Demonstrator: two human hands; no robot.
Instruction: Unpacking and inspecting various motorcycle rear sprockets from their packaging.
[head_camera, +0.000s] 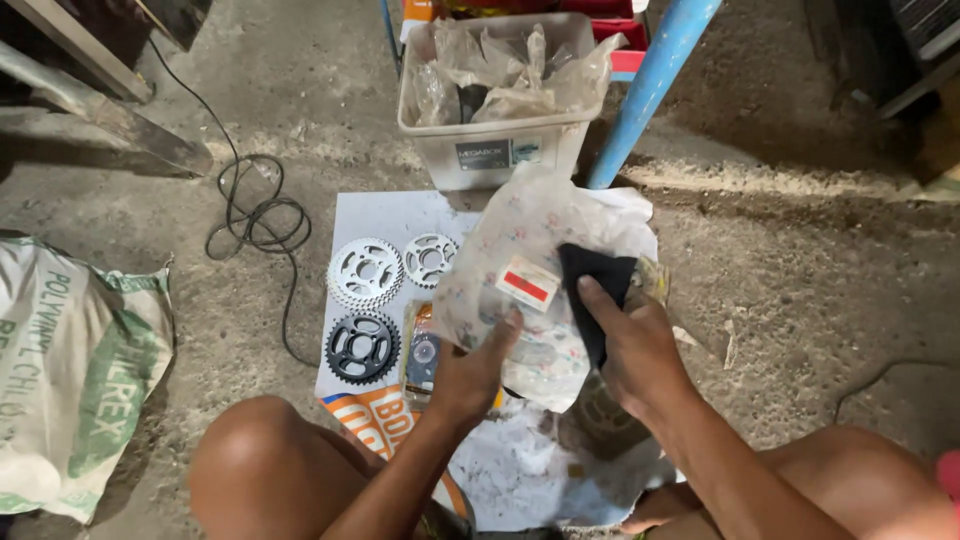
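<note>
Hands (560, 350) grip plastic bag (530, 270), thumbs up.

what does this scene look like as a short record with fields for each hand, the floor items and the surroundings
left hand: left hand grips the lower edge of a clear plastic bag with a part inside
right hand: right hand presses a black cloth against the bag
on the sheet: white sheet on the concrete floor bears two silver sprockets and a black sprocket
behind: grey plastic bin full of bagged parts, blue pole beside it
left side: woven sack, black cable
</note>
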